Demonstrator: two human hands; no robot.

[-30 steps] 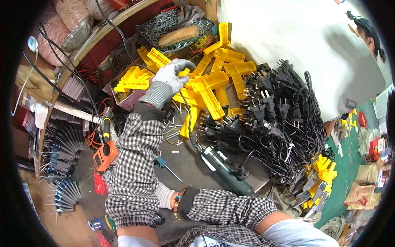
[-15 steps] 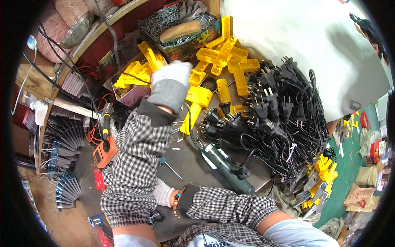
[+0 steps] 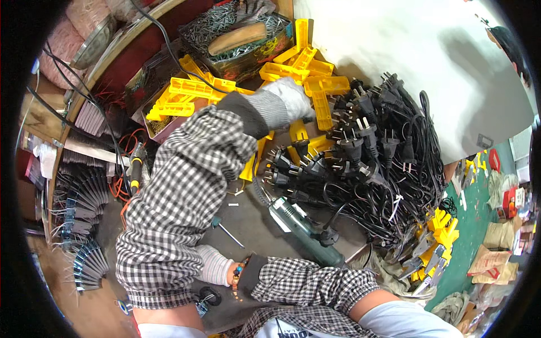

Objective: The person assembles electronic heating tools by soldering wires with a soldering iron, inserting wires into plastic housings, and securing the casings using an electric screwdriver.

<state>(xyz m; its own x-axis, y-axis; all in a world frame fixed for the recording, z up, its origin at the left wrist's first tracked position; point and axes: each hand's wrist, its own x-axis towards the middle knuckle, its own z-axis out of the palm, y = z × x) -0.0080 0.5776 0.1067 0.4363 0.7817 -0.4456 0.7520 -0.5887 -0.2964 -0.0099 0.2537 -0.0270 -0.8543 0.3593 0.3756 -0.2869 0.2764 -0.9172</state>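
My left hand (image 3: 286, 102), in a grey-white glove, reaches over the far middle of the bench among yellow plastic housings (image 3: 321, 107). Its fingers bend down out of sight, so I can't make out whether they grip anything. Black plugs (image 3: 352, 147) with bundled cords lie just to its right. My right hand (image 3: 214, 266), gloved too, rests low on the bench; its fingers disappear behind my checked left sleeve. Close to it lies a small screwdriver (image 3: 228, 230) with a teal handle. A dark green cylindrical power tool (image 3: 304, 234) lies right of that.
Behind the housings stands a box of screws (image 3: 242, 65) with a wooden-handled tool on top. A smaller bin (image 3: 160, 132) holds yellow parts. Left are a yellow-black tool (image 3: 137, 166) and fanned dark strips (image 3: 90, 265). Metal-bladed yellow pieces (image 3: 434, 253) sit at the right edge.
My left hand has swung right, from beside the yellow-parts bin toward the plugs. The left sleeve now covers the orange device. My right hand has shifted slightly left.
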